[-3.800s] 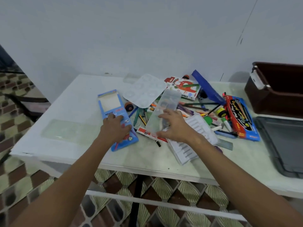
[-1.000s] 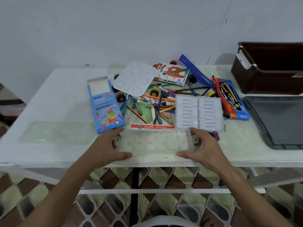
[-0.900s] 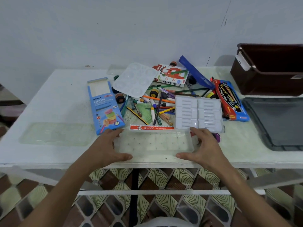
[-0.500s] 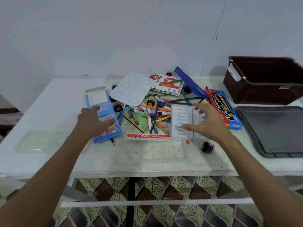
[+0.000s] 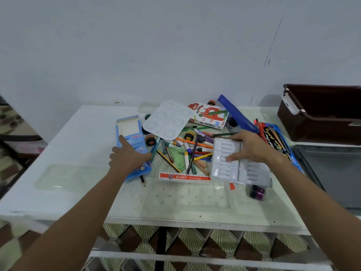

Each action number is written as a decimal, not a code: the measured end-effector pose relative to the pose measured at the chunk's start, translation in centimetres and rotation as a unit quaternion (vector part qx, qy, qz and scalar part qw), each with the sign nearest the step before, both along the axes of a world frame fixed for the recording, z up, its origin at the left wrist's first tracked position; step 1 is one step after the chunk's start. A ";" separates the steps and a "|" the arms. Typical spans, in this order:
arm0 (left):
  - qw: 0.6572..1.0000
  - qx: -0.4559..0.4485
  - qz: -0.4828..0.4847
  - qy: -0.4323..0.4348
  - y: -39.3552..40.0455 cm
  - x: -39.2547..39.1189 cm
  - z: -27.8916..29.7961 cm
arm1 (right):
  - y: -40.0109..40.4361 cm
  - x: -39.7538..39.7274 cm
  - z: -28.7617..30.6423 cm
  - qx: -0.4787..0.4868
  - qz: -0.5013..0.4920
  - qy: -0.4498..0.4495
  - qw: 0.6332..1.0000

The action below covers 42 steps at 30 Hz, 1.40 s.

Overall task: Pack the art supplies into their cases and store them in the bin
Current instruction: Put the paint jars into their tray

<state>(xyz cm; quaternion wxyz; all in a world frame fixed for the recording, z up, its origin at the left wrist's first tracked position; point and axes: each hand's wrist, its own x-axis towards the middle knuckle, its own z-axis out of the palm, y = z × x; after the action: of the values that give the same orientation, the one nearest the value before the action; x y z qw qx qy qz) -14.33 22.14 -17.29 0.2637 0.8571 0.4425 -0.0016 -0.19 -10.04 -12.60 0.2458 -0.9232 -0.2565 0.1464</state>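
Observation:
A heap of loose markers, crayons and pencils (image 5: 188, 151) lies mid-table. My left hand (image 5: 129, 156) rests flat on the blue neon pencil box (image 5: 130, 132), index finger stretched along it. My right hand (image 5: 251, 148) grips the white moulded insert tray (image 5: 224, 163), fingers over its far edge and thumb on top. A clear plastic case (image 5: 187, 195) lies at the table's front edge, touched by neither hand. The brown bin (image 5: 312, 130) stands at the far right.
A white paint palette (image 5: 168, 120), an oil pastels box (image 5: 210, 116), a blue pouch (image 5: 237, 114) and a red-and-blue pencil box (image 5: 277, 141) ring the heap. An orange ruler (image 5: 184, 176) and a purple pot (image 5: 256, 192) lie near the front. A grey lid (image 5: 332, 173) lies below the bin.
Both hands let go of the clear case at the front edge and reached forward. The left went onto the blue box, the right onto the white tray, which has shifted slightly.

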 end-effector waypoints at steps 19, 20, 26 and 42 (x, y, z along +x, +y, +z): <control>0.992 0.035 0.012 -0.124 14.2 -5.9 5.5 | 28.5 1.2 1.4 0.262 -0.034 0.187 0.946; 0.992 0.042 0.009 -0.117 15.0 -6.2 5.2 | 30.5 0.6 0.3 0.258 -0.039 0.206 0.943; 0.995 0.013 0.022 -0.100 18.7 -7.3 3.1 | 37.6 -1.1 -4.6 0.273 -0.064 0.281 0.918; 0.999 0.037 -0.014 0.014 21.6 -6.5 0.0 | 38.6 -3.2 -6.7 0.109 0.074 0.023 0.991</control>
<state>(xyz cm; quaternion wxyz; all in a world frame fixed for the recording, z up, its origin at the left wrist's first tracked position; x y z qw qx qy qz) -20.82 43.72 -17.24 0.2252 0.8724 0.4339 -0.0008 -3.42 28.61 -19.30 0.3391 -0.8659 -0.3326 0.1571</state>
